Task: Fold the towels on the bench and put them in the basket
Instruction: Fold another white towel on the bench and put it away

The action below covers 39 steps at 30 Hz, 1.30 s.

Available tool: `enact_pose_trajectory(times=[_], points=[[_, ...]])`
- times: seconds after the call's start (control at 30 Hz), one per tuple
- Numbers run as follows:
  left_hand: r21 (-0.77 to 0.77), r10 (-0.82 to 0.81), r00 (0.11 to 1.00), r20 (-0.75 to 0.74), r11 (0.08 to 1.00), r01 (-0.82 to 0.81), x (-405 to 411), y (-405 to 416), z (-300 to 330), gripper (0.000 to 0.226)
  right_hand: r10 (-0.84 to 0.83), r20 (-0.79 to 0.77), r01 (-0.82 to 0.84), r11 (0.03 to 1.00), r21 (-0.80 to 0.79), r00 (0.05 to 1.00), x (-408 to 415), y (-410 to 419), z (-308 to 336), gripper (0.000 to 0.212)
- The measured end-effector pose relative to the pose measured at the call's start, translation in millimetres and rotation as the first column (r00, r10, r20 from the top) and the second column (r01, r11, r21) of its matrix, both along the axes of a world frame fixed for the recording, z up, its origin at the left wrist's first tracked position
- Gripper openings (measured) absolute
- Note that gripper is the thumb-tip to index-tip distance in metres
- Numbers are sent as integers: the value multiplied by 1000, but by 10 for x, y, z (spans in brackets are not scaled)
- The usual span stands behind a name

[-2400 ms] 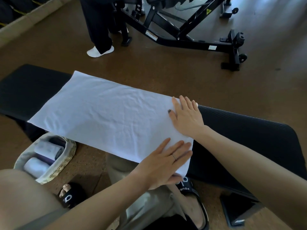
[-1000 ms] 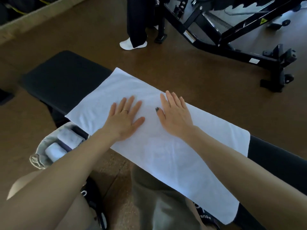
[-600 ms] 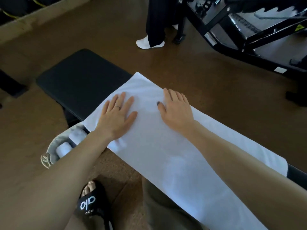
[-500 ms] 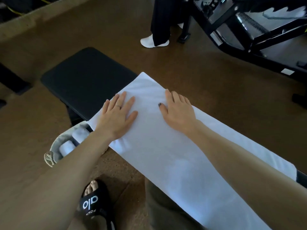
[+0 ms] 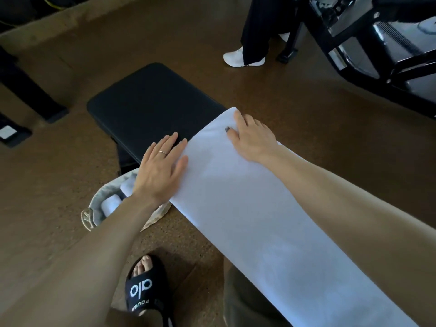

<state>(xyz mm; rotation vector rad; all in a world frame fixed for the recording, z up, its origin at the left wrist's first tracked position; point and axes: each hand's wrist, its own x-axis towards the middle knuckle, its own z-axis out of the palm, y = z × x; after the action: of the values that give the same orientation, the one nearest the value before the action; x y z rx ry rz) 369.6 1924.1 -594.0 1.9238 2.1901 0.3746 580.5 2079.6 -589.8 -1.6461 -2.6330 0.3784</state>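
Progress partial: rolled towels (image 5: 113,201) sit in basket (image 5: 90,214) beside bench (image 5: 151,102), while white towel (image 5: 247,208) lies lengthwise on it, unfinished, under flat, open left hand (image 5: 160,171) and right hand (image 5: 253,138).

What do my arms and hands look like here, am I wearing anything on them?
Both forearms are bare, with no sleeves in view. The left hand wears a thin silver-coloured ring on one finger. The right hand has dark polish on the thumbnail. No watch, bracelet or glove shows on either wrist.
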Motion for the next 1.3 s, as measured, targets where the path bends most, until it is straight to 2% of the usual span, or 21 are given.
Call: enact_pose_trajectory(times=[0.07, 0.17, 0.23, 0.4, 0.43, 0.53, 0.57, 0.7, 0.77, 0.83, 0.9, 0.97, 1.07, 1.17, 1.3], points=[[7, 11, 1000, -14, 1000, -11, -31, -5, -27, 66, -30, 21, 31, 999, -38, 999, -62, 90, 37, 65], [-7, 27, 999, -28, 1000, -27, -15, 20, -32, 65, 17, 31, -17, 1000, 11, 999, -220, 180, 57, 65], [-19, 22, 999, -39, 1000, -23, -12, 19, -29, 65, 41, 21, -40, 998, -38, 999, -319, 204, 42, 66], [-49, 19, 997, -77, 999, -23, -19, 32, -25, 58, -36, 26, 40, 981, -188, 999, -416, 386, 105, 69], [-51, 23, 996, -82, 998, -27, -11, 36, -23, 58, -45, 32, 50, 985, -165, 998, -439, 408, 127, 68], [-63, 71, 993, -95, 995, -77, -13, 43, -24, 57, -30, 0, 30, 998, 52, 1000, -483, 342, 99, 67], [-71, 95, 991, -91, 992, -102, -18, 44, -27, 57, -14, -16, 15, 998, 67, 1000, -489, 306, 60, 67], [-65, 121, 990, -76, 990, -126, -47, 49, -49, 55, -5, 33, 10, 989, -149, 999, -512, 377, 49, 68], [-77, 114, 991, -68, 990, -120, -54, 50, -49, 54, -65, -11, 61, 966, -251, 998, -512, 464, 126, 67], [-112, 115, 990, -79, 986, -124, -55, 45, -31, 55, -116, -61, 105, 982, -159, 991, -481, 446, 181, 65], [-158, 122, 985, -121, 977, -141, -12, 58, 32, 57, -123, -88, 129, 989, 66, 989, -411, 256, 206, 61], [-137, 124, 979, -163, 980, -146, 92, 80, 154, 61, -88, -86, 105, 971, 216, 992, -327, -13, 164, 58], [-32, -33, 986, -164, 999, 28, 350, 75, 323, 66, -85, 11, 83, 984, 157, 996, -240, -310, 141, 62], [-121, -253, 950, -180, 965, 234, 553, 6, 206, 75, -108, 28, 106, 991, 80, 994, -134, -558, 82, 64], [-185, -257, 949, -184, 957, 224, 545, 5, -36, 78, -3, 46, -1, 997, 74, 999, -65, -614, -28, 64]])
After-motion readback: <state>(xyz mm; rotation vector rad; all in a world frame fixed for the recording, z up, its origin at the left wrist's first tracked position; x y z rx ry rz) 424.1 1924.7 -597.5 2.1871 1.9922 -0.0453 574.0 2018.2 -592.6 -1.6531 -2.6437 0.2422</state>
